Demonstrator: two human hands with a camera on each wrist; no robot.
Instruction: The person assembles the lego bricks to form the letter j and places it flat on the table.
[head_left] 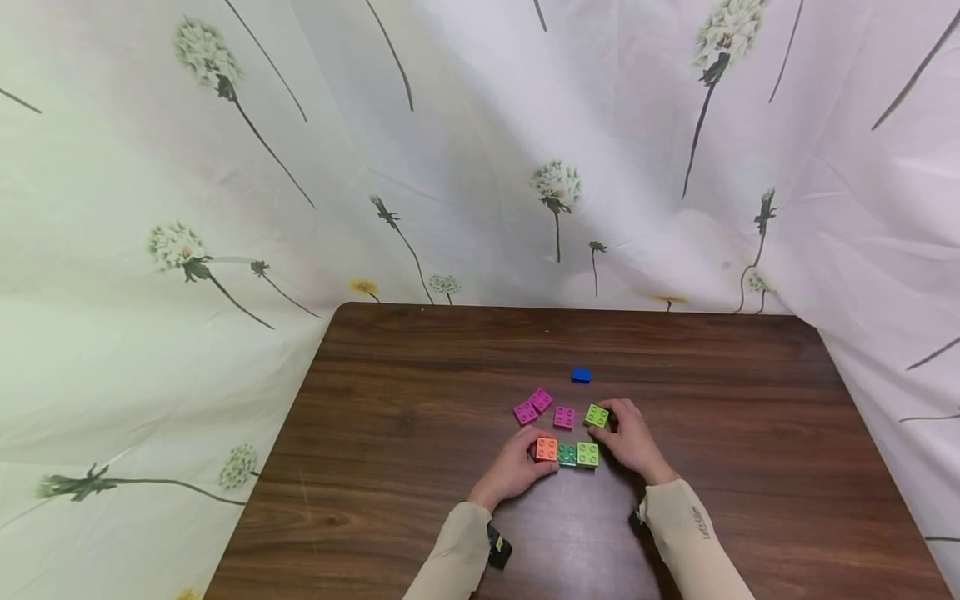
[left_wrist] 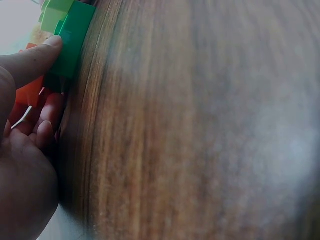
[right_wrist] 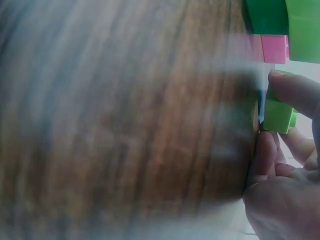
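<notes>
In the head view my left hand [head_left: 513, 469] holds a small built block at its left end. Its base is a dark green brick [head_left: 567, 455] with studs showing in the middle; an orange brick [head_left: 547, 449] sits on the left end and a lime green brick [head_left: 588, 454] on the right end. The left wrist view shows the thumb against the side of the green base [left_wrist: 75, 40]. Just up and right of this block, my right hand [head_left: 632, 440] pinches a separate lime green brick [head_left: 596, 415] between thumb and fingers, low at the tabletop.
Two magenta bricks [head_left: 526, 412] lie close together behind the left hand. Another magenta brick [head_left: 564, 417] lies left of the pinched brick. Farther back is a blue brick [head_left: 581, 375]. The dark wooden table [head_left: 390, 467] ends at a white flowered cloth [head_left: 480, 167].
</notes>
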